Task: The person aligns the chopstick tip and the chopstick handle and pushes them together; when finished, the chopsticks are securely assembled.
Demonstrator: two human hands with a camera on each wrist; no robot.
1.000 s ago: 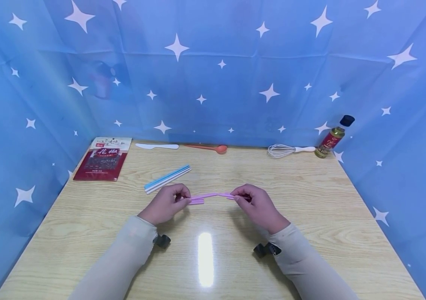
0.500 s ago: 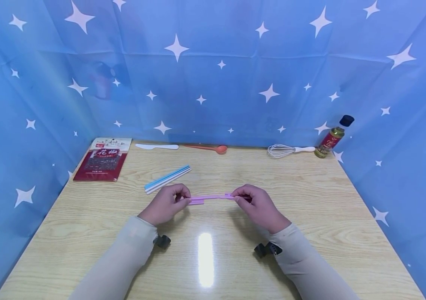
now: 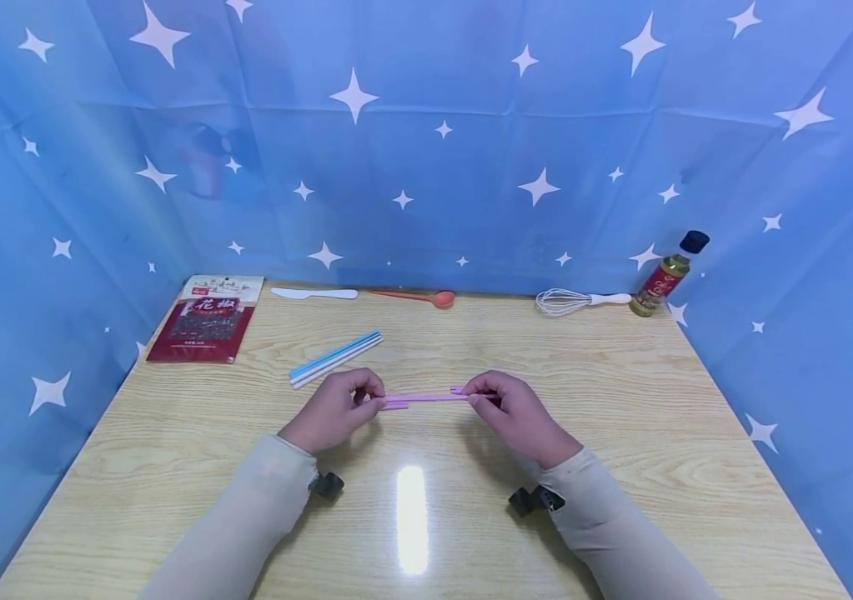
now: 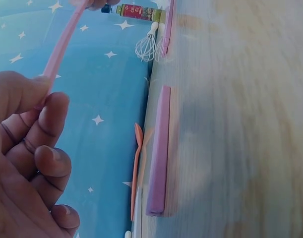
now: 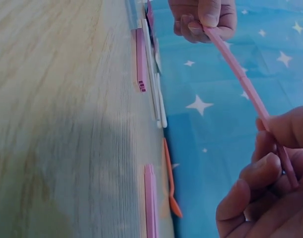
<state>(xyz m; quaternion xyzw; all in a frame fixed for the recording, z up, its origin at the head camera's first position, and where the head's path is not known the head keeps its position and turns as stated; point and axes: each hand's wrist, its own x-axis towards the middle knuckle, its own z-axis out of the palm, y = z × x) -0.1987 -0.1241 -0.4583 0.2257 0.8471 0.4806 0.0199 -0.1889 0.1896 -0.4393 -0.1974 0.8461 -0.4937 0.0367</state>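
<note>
In the head view, a slim pink stick (image 3: 429, 397) spans the gap between my two hands above the table. My left hand (image 3: 332, 408) pinches its left end between thumb and fingers. My right hand (image 3: 512, 410) grips the other end, whose tail runs into the palm in the right wrist view. There the held pink stick (image 5: 250, 91) shows a seam partway along, as of two pieces end to end. Short pink sticks (image 4: 161, 153) lie below the left hand; more pink sticks (image 5: 150, 198) lie below the right, partly hidden in the head view.
Blue and white sticks (image 3: 336, 359) lie behind my left hand. Along the back edge are a red spice packet (image 3: 204, 321), white knife (image 3: 315, 293), orange spoon (image 3: 441, 298), whisk (image 3: 564, 302) and oil bottle (image 3: 662, 283). A starry blue curtain (image 3: 426, 150) encloses the table.
The two pink pieces met at a slight bend a second ago; now they form one straight line, its middle slightly lower in view. Both hands have barely moved.
</note>
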